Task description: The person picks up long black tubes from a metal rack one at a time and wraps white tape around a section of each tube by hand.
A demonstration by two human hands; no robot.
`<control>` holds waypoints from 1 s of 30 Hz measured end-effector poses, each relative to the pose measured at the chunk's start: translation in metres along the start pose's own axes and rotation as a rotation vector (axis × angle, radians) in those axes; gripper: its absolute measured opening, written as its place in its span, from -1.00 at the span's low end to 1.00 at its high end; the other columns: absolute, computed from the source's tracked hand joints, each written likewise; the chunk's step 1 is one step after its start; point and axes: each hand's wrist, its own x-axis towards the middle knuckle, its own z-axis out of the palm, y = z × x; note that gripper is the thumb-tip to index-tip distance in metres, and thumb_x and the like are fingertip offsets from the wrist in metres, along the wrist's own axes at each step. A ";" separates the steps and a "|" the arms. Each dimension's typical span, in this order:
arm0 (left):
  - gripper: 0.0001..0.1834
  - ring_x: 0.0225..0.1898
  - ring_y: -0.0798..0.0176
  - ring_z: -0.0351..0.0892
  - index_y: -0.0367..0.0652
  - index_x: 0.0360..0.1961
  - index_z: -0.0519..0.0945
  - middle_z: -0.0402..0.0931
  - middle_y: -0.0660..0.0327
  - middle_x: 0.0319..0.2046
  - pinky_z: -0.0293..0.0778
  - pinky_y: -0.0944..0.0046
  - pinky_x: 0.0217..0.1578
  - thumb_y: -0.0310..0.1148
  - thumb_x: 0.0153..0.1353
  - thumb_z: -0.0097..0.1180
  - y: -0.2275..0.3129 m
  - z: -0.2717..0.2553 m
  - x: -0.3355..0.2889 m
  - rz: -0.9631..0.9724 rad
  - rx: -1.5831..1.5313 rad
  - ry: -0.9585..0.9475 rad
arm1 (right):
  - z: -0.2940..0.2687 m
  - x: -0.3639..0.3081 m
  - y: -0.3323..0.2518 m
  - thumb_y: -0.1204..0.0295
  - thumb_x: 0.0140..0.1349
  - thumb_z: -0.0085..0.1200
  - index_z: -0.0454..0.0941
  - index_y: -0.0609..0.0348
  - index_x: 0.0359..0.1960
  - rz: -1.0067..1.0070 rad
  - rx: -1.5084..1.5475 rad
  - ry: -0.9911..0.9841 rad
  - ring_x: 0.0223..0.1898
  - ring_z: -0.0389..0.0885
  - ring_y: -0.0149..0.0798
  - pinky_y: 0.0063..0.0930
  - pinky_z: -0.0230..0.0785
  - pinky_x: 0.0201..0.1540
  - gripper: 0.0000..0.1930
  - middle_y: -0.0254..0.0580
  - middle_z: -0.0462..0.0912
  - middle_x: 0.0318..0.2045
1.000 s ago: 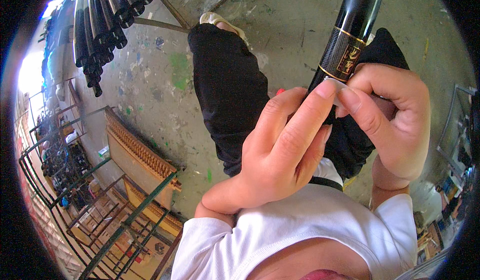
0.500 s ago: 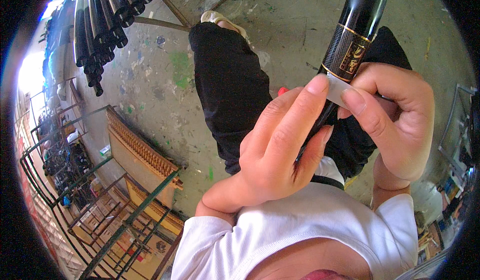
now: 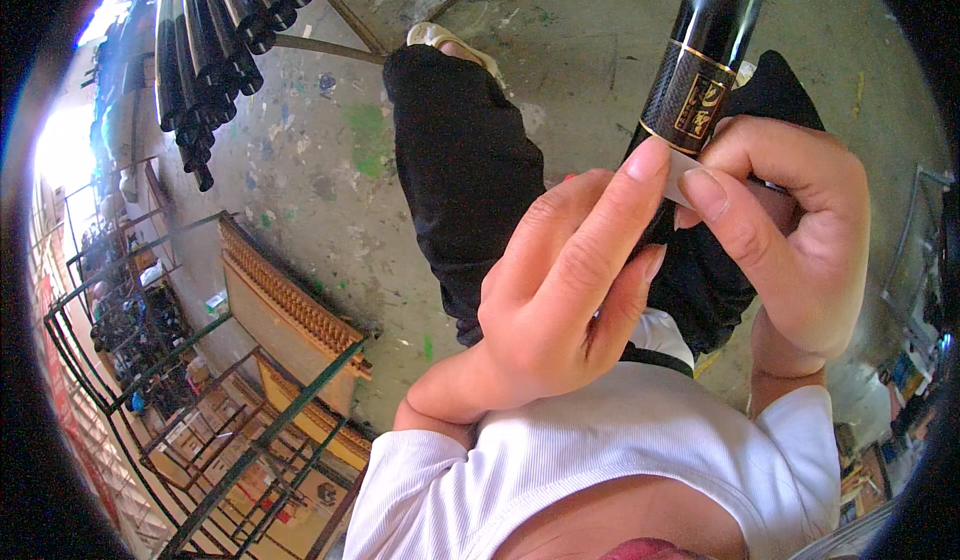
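Observation:
A glossy black rod (image 3: 725, 5), thick and tubular, slants from the top edge down between my hands. Around it runs a dark woven-pattern band (image 3: 668, 95) with gold rims and a gold emblem. Just below that band lies a small whitish, translucent strip (image 3: 682, 172). My left hand (image 3: 565, 285) is closed around the lower part of the rod, its index fingertip pressing at the strip's left end. With thumb and bent index finger, my right hand (image 3: 800, 235) pinches the strip's right end. The rod's lower end is hidden behind my left hand.
At the upper left, a bundle of black tubes (image 3: 205, 70) rests near a thin bar on the paint-spotted floor (image 3: 370, 210). A metal rack (image 3: 235, 450) and a wooden rack with a row of notches (image 3: 290, 290) stand at the lower left.
The rod and its band have shifted slightly left, and the emblem has turned a little. My left fingertip has moved slightly up and right along the strip. Both hands keep their grip.

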 end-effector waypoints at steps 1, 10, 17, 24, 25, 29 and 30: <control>-0.49 -0.25 0.05 0.54 -0.47 -0.01 0.41 0.48 -0.11 -0.17 0.46 0.28 -0.23 -0.67 -0.08 0.18 0.000 0.001 -0.002 -0.022 -0.032 0.026 | -0.001 0.000 0.000 0.45 0.05 0.11 0.47 0.33 -0.59 -0.003 -0.026 0.001 -0.56 0.38 -0.54 -0.72 0.13 -0.52 -0.82 -0.30 0.49 -0.63; -0.45 -0.21 0.41 0.45 -0.29 -0.03 0.24 0.35 0.19 -0.16 0.39 0.44 -0.22 -0.57 -0.01 0.26 0.010 -0.017 -0.009 -0.744 -0.738 -0.030 | -0.028 -0.004 0.021 0.22 0.01 0.16 0.46 0.25 -0.55 0.145 -0.107 -0.060 -0.52 0.28 -0.61 -0.69 0.01 -0.52 -0.69 -0.42 0.41 -0.63; -0.59 -0.43 0.41 0.51 -0.32 -0.15 0.29 0.48 0.12 -0.28 0.48 0.44 -0.41 -0.58 0.03 0.22 -0.003 -0.016 -0.013 -0.903 -0.959 0.054 | -0.035 -0.032 0.019 0.26 0.03 0.17 0.42 0.22 -0.63 0.067 -0.165 0.127 -0.58 0.25 -0.60 -0.69 0.00 -0.55 -0.70 -0.45 0.36 -0.67; -0.60 -0.34 0.26 0.58 -0.38 -0.06 0.32 0.49 0.08 -0.26 0.49 0.40 -0.36 -0.39 0.15 0.13 -0.001 -0.018 -0.019 -0.877 -1.011 0.048 | -0.033 -0.019 0.028 0.18 0.11 0.09 0.37 0.24 -0.61 0.012 -0.212 0.039 -0.54 0.32 -0.52 -0.66 0.10 -0.48 -0.63 -0.37 0.33 -0.62; -0.59 -0.32 0.24 0.58 -0.38 -0.04 0.32 0.49 0.08 -0.26 0.49 0.40 -0.36 -0.37 0.16 0.12 -0.001 -0.018 -0.020 -0.885 -1.000 0.052 | -0.033 -0.018 0.028 0.18 0.10 0.10 0.37 0.24 -0.61 0.036 -0.209 0.033 -0.54 0.33 -0.52 -0.66 0.11 -0.48 -0.63 -0.37 0.33 -0.62; -0.56 -0.40 0.31 0.54 -0.36 -0.03 0.32 0.49 0.06 -0.25 0.44 0.43 -0.40 -0.34 0.16 0.13 -0.003 -0.021 -0.022 -0.893 -1.106 0.031 | -0.027 -0.014 0.023 0.18 0.08 0.12 0.37 0.25 -0.62 0.087 -0.192 0.031 -0.54 0.34 -0.52 -0.67 0.11 -0.48 -0.63 -0.36 0.33 -0.63; -0.57 -0.42 0.33 0.52 -0.36 -0.04 0.32 0.49 0.05 -0.25 0.43 0.44 -0.41 -0.36 0.14 0.15 -0.005 -0.021 -0.023 -0.871 -1.171 0.043 | -0.026 -0.013 0.023 0.19 0.08 0.13 0.36 0.25 -0.62 0.087 -0.186 0.033 -0.54 0.34 -0.52 -0.67 0.11 -0.48 -0.63 -0.36 0.33 -0.63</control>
